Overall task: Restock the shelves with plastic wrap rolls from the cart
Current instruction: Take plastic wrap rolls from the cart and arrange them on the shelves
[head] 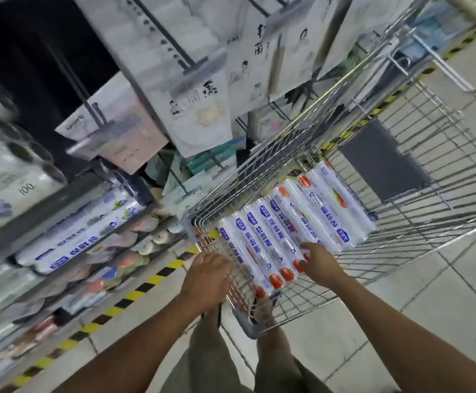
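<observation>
Several plastic wrap rolls (287, 228), white with blue labels and red tomato prints, lie side by side in the wire cart (302, 117). My left hand (207, 276) reaches over the cart's near left wall beside the leftmost roll, and its fingertips are hidden behind the wires. My right hand (319, 265) rests with fingers spread on the near ends of the rolls in the middle of the row. No roll is lifted. More rolls of the same wrap (80, 236) lie stacked on the shelf (46, 205) to the left.
Hanging packets (199, 114) on metal pegs crowd the space above the shelf and beside the cart. A yellow-black floor stripe (134, 293) runs along the shelf base. A dark grey panel (381, 160) lies in the cart's far half. My legs stand at the cart's near corner.
</observation>
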